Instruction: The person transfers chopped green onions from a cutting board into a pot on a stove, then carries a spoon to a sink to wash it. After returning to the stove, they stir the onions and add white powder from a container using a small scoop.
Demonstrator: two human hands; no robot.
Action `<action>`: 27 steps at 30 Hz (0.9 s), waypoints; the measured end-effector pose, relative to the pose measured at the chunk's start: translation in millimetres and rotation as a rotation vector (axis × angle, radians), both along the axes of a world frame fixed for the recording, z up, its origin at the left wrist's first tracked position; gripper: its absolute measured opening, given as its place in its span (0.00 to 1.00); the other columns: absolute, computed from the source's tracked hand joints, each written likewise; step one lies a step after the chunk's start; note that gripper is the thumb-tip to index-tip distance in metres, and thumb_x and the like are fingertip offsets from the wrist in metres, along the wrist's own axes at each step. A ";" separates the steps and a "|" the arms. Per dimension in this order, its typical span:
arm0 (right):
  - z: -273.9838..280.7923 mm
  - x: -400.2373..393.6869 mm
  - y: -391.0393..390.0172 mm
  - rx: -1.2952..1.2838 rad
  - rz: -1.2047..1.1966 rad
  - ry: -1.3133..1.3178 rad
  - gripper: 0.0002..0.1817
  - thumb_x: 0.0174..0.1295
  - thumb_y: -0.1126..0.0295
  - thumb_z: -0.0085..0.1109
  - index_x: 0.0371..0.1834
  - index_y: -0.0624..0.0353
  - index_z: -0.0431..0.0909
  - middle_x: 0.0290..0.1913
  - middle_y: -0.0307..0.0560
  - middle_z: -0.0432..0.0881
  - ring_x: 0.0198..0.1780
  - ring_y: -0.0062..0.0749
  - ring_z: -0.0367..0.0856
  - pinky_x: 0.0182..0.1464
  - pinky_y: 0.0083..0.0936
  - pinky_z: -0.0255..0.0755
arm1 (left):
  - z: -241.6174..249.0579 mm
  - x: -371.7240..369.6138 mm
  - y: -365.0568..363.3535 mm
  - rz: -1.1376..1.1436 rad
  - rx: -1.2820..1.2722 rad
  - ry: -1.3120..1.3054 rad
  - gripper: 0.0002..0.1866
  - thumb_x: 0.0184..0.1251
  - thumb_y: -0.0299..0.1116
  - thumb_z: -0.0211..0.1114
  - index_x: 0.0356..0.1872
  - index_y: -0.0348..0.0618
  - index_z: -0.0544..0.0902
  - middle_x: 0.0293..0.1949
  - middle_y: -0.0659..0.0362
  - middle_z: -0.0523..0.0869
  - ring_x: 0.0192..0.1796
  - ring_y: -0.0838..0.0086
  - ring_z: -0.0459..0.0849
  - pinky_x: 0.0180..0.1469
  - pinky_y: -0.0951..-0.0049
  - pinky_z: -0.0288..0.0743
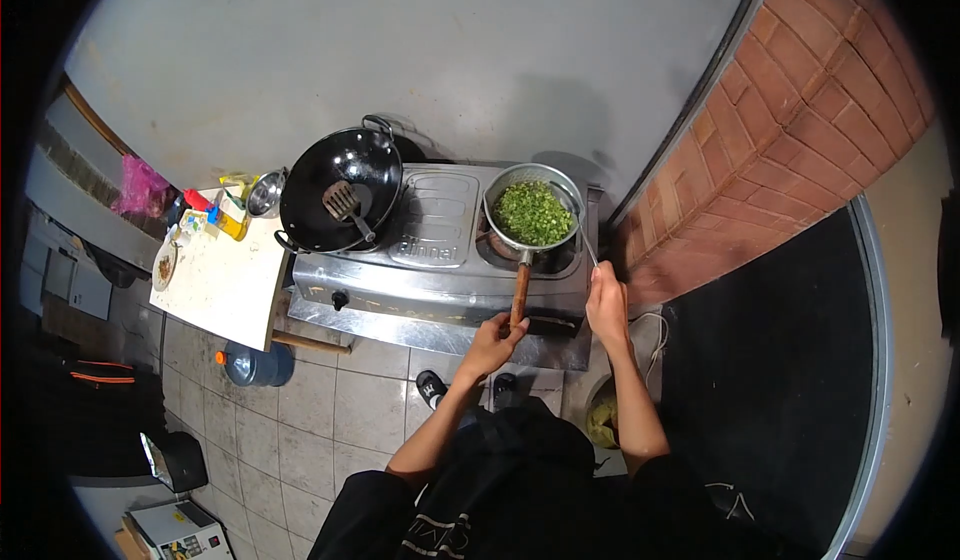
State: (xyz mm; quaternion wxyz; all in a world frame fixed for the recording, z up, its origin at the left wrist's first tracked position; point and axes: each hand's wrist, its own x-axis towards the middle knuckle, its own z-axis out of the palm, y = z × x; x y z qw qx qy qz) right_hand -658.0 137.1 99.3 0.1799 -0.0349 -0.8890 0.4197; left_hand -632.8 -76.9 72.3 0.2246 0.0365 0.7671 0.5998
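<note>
A saucepan [490, 198] with a wooden handle [521, 295] sits over the right burner of a steel gas stove [440, 295]. Chopped green pieces [532, 213] fill its bottom. My left hand [490, 344] is closed around the end of the wooden handle. In my right hand [606, 305] is a thin metal utensil [588, 240], likely a spoon, reaching over the pan's right rim. Its far end lies in the pan and I cannot make out its shape.
On the left burner stands a black wok [310, 185] with a slotted spatula [345, 205] inside. A side table [225, 285] holds bottles, a metal bowl [265, 195] and a plate [160, 270]. A water jug [258, 363] is on the floor. The brick pillar [745, 150] borders the stove's right.
</note>
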 end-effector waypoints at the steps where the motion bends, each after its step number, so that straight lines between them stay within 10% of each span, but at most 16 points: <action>1: 7.4 0.7 -2.1 -0.013 0.009 -0.048 0.09 0.68 0.72 0.41 0.30 0.64 0.65 0.20 0.64 0.68 0.27 0.64 0.71 0.26 0.43 0.62 | 2.6 -1.1 -1.0 0.005 0.001 0.000 0.27 0.66 0.49 0.59 0.48 0.29 0.77 0.35 0.52 0.84 0.37 0.73 0.81 0.39 0.74 0.74; 9: -9.9 3.7 -0.6 -0.118 0.022 0.035 0.12 0.70 0.71 0.38 0.27 0.64 0.64 0.21 0.52 0.64 0.22 0.39 0.64 0.29 0.33 0.63 | -4.4 -1.2 3.5 0.086 -0.040 0.191 0.27 0.63 0.46 0.63 0.47 0.26 0.76 0.36 0.46 0.84 0.41 0.65 0.84 0.46 0.69 0.74; 14: 11.2 16.3 -5.7 -0.089 -0.008 0.072 0.13 0.70 0.71 0.38 0.27 0.64 0.64 0.20 0.52 0.63 0.20 0.39 0.63 0.27 0.33 0.62 | 4.1 -1.7 4.8 0.062 -0.072 0.173 0.27 0.61 0.47 0.64 0.47 0.28 0.77 0.34 0.44 0.84 0.38 0.63 0.83 0.45 0.67 0.74; 17: 30.0 23.8 -18.2 -0.123 -0.079 0.064 0.13 0.70 0.70 0.39 0.28 0.64 0.64 0.20 0.51 0.62 0.21 0.39 0.63 0.27 0.34 0.61 | 2.7 1.2 3.8 0.020 0.001 0.015 0.32 0.62 0.49 0.63 0.54 0.28 0.73 0.49 0.41 0.79 0.54 0.58 0.78 0.55 0.63 0.71; 19: 19.7 21.3 -19.6 -0.156 -0.127 0.024 0.12 0.70 0.69 0.39 0.28 0.64 0.64 0.20 0.50 0.61 0.22 0.39 0.63 0.28 0.33 0.61 | -11.8 6.9 2.6 0.128 -0.138 0.307 0.27 0.61 0.47 0.65 0.50 0.31 0.75 0.44 0.44 0.78 0.48 0.60 0.78 0.45 0.67 0.73; 25: -12.4 4.1 -29.4 -0.017 -0.068 0.170 0.08 0.66 0.74 0.40 0.28 0.63 0.65 0.21 0.61 0.66 0.27 0.61 0.72 0.27 0.43 0.61 | -1.7 12.9 -19.1 0.197 0.020 0.250 0.19 0.66 0.38 0.61 0.51 0.35 0.76 0.48 0.48 0.76 0.51 0.61 0.79 0.53 0.65 0.74; 27: 1.5 -3.5 -33.5 -0.094 -0.030 0.216 0.10 0.68 0.73 0.39 0.28 0.64 0.64 0.21 0.54 0.65 0.21 0.46 0.68 0.26 0.37 0.61 | 3.4 11.8 -31.7 0.248 0.075 0.233 0.17 0.67 0.36 0.59 0.51 0.35 0.76 0.47 0.50 0.77 0.50 0.64 0.80 0.53 0.67 0.75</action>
